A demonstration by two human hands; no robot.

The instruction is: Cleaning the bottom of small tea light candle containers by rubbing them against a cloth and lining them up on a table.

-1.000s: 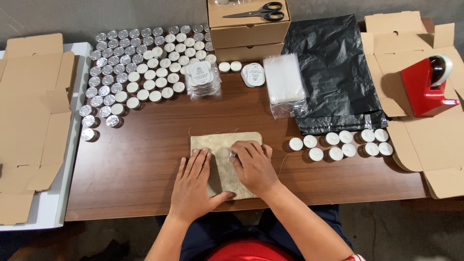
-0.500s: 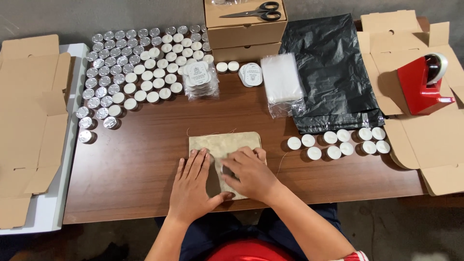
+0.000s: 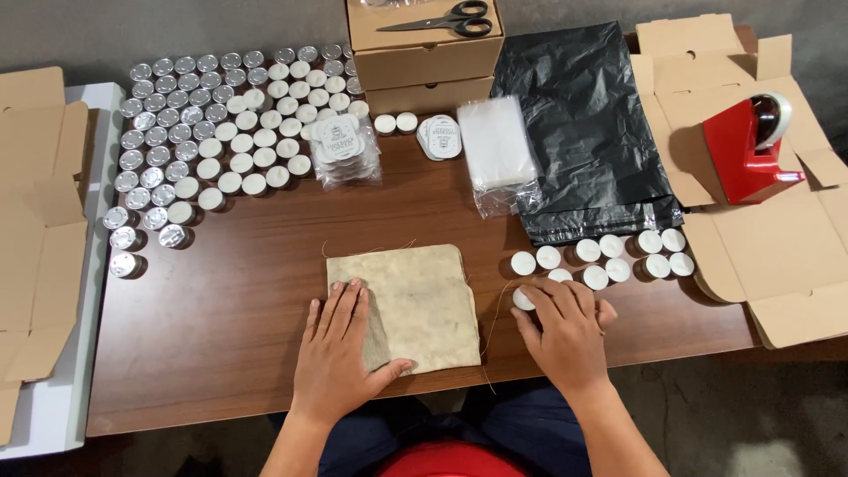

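A beige cloth pouch (image 3: 415, 300) lies flat on the brown table (image 3: 230, 318) in front of me. My left hand (image 3: 340, 349) rests flat on the pouch's left part, fingers spread. My right hand (image 3: 565, 327) is to the right of the pouch, its fingers curled over small white tealight candles (image 3: 601, 256) in a loose group of several. Its fingertips touch the nearest candles; whether it grips one I cannot tell.
Many tealights (image 3: 221, 132) cover the back left of the table. Stacked cardboard boxes (image 3: 428, 53) with scissors (image 3: 442, 18) stand at the back. Black plastic bags (image 3: 587, 124), clear bags (image 3: 495, 146), round labels (image 3: 344, 141), a red tape dispenser (image 3: 751, 146) and flat cartons (image 3: 40, 230) surround the work area.
My right hand has left the pouch and moved right onto the group of tealights. My left hand stays on the pouch.
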